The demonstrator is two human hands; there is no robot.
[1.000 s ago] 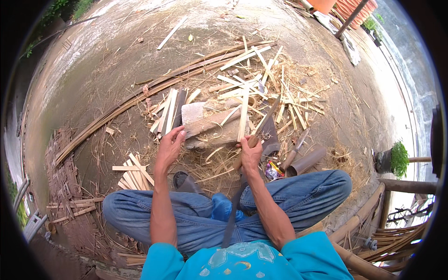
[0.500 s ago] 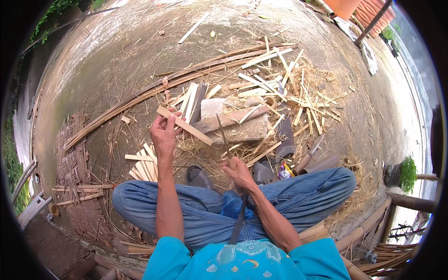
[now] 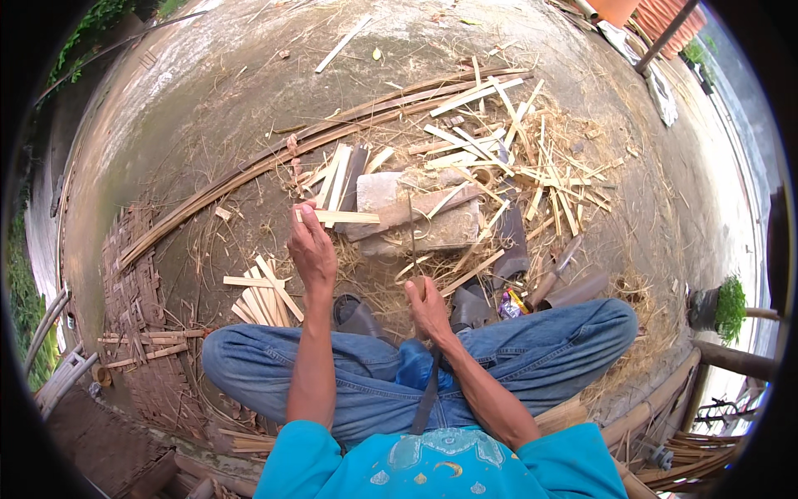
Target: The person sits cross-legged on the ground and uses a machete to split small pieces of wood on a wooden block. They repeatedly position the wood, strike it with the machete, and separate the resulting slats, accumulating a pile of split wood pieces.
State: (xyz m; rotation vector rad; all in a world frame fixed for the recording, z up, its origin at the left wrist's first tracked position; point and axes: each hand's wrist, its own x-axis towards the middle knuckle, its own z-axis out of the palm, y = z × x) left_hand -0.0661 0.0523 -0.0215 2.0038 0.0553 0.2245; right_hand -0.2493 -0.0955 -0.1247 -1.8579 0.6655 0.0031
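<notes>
My left hand (image 3: 313,254) is closed on one end of a pale, flat bamboo strip (image 3: 345,217). The strip lies almost level, its free end pointing right toward a stone block (image 3: 378,187). In my right hand (image 3: 428,306) is a knife (image 3: 412,237), gripped by its handle with the thin blade pointing away from me. The blade stands apart from the strip, just right of its free end. Across the block rests a dark piece of wood (image 3: 445,202). Beside my left foot lies a small fan of cut bamboo strips (image 3: 264,293).
Loose strips (image 3: 553,179) and shavings heap up beyond the block to the right. Long bamboo lengths (image 3: 224,190) curve across the ground at left. Another knife (image 3: 559,273) and a shiny packet (image 3: 512,304) lie by my right knee. A woven mat (image 3: 137,299) is at left.
The strip has swung from a slant to nearly level as my left hand turned and shifted slightly right. The knife blade has tilted more upright, and my right hand has moved a little.
</notes>
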